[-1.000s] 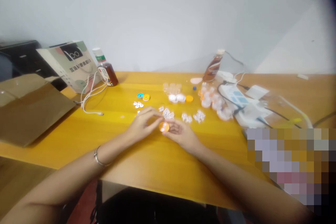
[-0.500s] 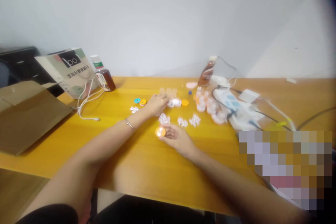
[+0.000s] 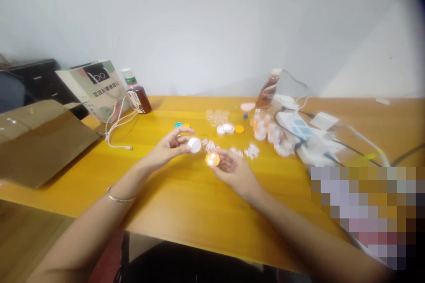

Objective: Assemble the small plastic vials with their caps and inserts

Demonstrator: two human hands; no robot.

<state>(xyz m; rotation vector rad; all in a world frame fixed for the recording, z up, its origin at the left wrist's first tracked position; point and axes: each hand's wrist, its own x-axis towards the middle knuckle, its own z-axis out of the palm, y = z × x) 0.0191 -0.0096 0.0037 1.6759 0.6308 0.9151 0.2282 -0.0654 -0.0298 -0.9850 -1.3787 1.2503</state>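
Between the thumb and fingers of my left hand (image 3: 168, 148) is a round white cap (image 3: 194, 145), its flat face turned toward me. My right hand (image 3: 234, 170) grips a small round orange container (image 3: 212, 158) with something whitish inside, too blurred to name. The two pieces are close to each other but apart, held above the table. Just beyond them lie small piles of white pieces (image 3: 251, 151). Farther back sit several white caps (image 3: 228, 128) and an orange cap (image 3: 239, 129). A blue ring-like cap (image 3: 178, 125) shows partly behind my left hand.
Clear small cups (image 3: 217, 117) stand at the back. Clear and orange containers (image 3: 265, 130) cluster right, before a drink bottle (image 3: 268, 88) and a power strip (image 3: 295, 126) with cables. On the left are a cardboard box (image 3: 43, 141), a paper bag (image 3: 96, 90) and a brown bottle (image 3: 139, 95).
My left hand has come back from the row of caps toward me, now with a white cap in it. My right hand still holds the orange container, and the view has shifted slightly.
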